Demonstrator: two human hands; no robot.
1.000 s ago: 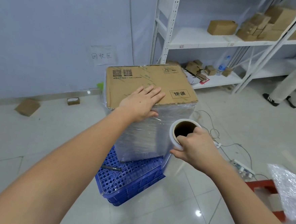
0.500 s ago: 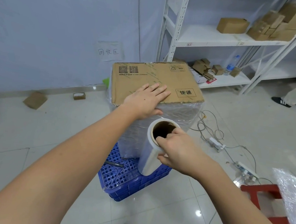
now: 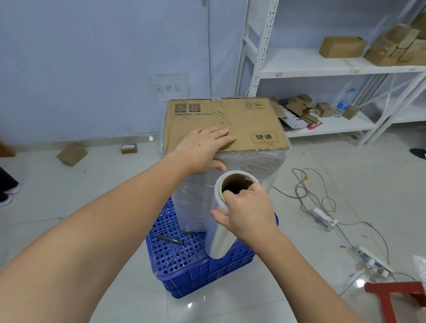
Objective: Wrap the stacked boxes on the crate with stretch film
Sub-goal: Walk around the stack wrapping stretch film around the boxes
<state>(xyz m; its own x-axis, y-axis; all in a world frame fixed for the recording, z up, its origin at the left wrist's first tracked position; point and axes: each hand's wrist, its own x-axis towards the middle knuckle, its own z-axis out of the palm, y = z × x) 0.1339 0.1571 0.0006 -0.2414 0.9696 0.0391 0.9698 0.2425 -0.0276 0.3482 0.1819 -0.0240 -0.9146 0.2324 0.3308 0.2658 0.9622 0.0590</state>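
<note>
Pressing flat with straight fingers, our left hand (image 3: 202,149) rests on the near edge of the brown cardboard box top (image 3: 224,121), which we judge keeps the stack steady against the pull of the film. Our right hand (image 3: 247,213) grips the upper end of the upright roll of clear stretch film (image 3: 218,227), fingers hooked into its brown cardboard core, so the roll can likely turn as film pays out. Just beside the roll stands the stack's film-covered side (image 3: 246,168), already glossy with layers. The stack sits on a blue perforated plastic crate (image 3: 199,269), where a dark pen (image 3: 170,239) lies, all on the pale tiled floor (image 3: 299,281).
</note>
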